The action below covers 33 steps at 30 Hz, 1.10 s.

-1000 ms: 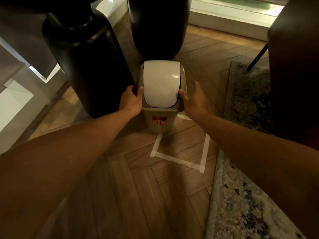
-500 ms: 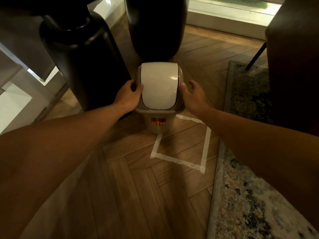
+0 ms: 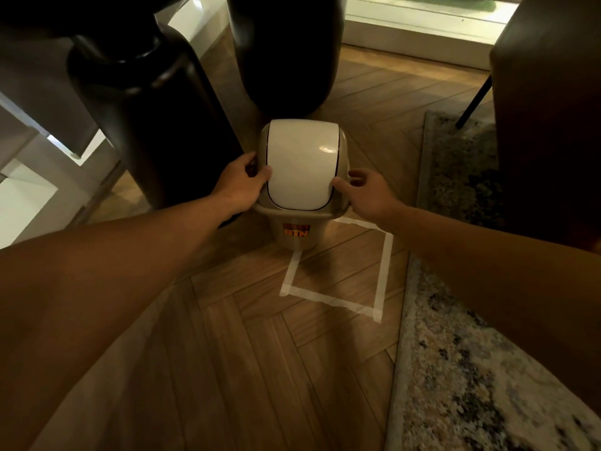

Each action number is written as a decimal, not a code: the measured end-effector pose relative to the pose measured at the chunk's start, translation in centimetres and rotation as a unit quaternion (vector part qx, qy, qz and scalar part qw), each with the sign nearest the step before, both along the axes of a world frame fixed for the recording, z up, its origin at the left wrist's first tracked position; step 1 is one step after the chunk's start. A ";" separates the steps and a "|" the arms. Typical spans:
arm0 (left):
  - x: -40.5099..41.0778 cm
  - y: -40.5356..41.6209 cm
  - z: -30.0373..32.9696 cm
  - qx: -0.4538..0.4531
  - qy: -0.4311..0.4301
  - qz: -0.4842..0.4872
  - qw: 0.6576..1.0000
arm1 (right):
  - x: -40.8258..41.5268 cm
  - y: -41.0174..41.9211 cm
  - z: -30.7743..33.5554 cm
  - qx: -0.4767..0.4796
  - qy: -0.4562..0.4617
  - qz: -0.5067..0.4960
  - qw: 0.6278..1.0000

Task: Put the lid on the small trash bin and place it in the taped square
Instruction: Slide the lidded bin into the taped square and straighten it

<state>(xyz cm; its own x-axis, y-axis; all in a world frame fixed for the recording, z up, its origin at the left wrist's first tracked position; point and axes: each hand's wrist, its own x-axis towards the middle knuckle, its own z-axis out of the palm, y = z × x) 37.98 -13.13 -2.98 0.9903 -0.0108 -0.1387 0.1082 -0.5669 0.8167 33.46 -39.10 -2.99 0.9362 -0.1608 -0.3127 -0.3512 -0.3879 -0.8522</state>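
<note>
A small beige trash bin (image 3: 297, 237) with an orange label stands on the wooden floor, its base covering the far left corner of the taped square (image 3: 338, 299). A beige swing lid (image 3: 302, 164) with a white flap sits on top of the bin. My left hand (image 3: 242, 182) grips the lid's left rim, thumb on the flap edge. At the lid's right rim is my right hand (image 3: 366, 190), with its thumb touching the edge and its fingers loosely curled.
Two tall dark vases (image 3: 146, 115) (image 3: 286, 50) stand close behind and left of the bin. A patterned rug (image 3: 455, 369) borders the tape on the right. A dark chair (image 3: 549, 109) stands at the right, white furniture (image 3: 29, 190) at the left.
The bin with its lid has come nearer the taped square. My right hand has loosened, and its fingers have come away from the bin's side.
</note>
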 end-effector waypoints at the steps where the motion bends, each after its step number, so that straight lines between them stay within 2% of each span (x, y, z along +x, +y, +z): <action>1: -0.1 -0.2 0.2 -0.004 0.000 -0.001 1.000 | -0.1 -0.2 -0.1 0.000 0.001 -0.004 1.000; 14: -2.0 -6.9 0.9 -0.026 0.049 -0.068 0.996 | -3.9 -7.4 -0.7 -0.027 -0.005 -0.094 0.995; 24: -3.5 -11.8 2.0 -0.024 0.035 -0.113 0.993 | -8.5 -11.1 -0.3 -0.027 -0.013 -0.133 0.991; 29: -3.6 -12.8 2.4 0.011 -0.009 -0.082 0.997 | -10.0 -12.7 0.0 -0.063 -0.005 -0.153 0.986; 33: -2.8 -12.1 2.3 0.005 0.006 -0.047 0.999 | -9.9 -13.5 0.4 -0.041 0.007 -0.152 0.988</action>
